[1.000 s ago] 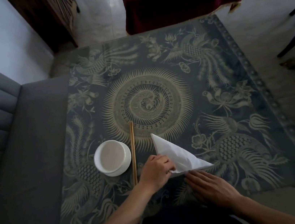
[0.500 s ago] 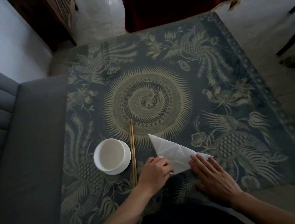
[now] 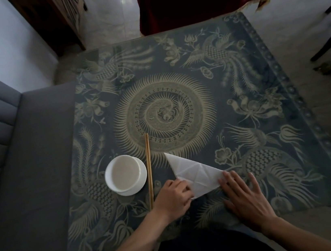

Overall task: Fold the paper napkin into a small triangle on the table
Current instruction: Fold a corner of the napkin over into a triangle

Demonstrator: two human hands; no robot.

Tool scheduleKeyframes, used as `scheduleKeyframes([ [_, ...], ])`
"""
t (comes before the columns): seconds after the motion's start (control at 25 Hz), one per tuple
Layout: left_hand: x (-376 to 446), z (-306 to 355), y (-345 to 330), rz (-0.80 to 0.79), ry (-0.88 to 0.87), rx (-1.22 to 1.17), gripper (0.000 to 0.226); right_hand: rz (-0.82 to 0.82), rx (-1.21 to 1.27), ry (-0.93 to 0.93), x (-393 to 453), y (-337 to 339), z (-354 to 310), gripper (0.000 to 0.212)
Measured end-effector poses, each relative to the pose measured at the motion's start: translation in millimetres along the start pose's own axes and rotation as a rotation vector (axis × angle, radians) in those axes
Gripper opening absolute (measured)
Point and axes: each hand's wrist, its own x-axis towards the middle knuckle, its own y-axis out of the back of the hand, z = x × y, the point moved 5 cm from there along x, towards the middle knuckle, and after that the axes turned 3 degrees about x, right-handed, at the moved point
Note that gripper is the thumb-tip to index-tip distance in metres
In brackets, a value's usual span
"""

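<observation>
Your table [image 3: 207, 81], under its patterned blue cloth, carries everything near its front edge. The white napkin [image 3: 190, 170] lies there as a flat triangle. Your right hand [image 3: 245, 197] rests open, fingertips pressing its right corner; your left hand [image 3: 173, 196] pinches its near corner. Left of them stand a white bowl [image 3: 124, 174] and chopsticks [image 3: 149, 170].

White on dark blue
White napkin [image 3: 190, 170], white bowl [image 3: 124, 174], tan chopsticks [image 3: 149, 170]; blue tablecloth [image 3: 239, 85] with pale bird, flower and sunburst pattern
</observation>
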Motion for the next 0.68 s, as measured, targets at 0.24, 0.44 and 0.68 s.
scheduleKeyframes([
  [0.24, -2, -3, 6, 0.002, 0.031, -0.035, 0.019, 0.025, 0.022, 0.008, 3, 5, 0, 0.060],
  [0.44, 28, 2, 14, 0.065, 0.138, 0.000, 0.030, 0.031, 0.080, 0.028, 28, 8, -21, 0.064],
  [0.68, 50, 18, -10, -0.205, 0.139, 0.071, 0.063, -0.017, 0.149, -0.011, 46, -4, -35, 0.070],
])
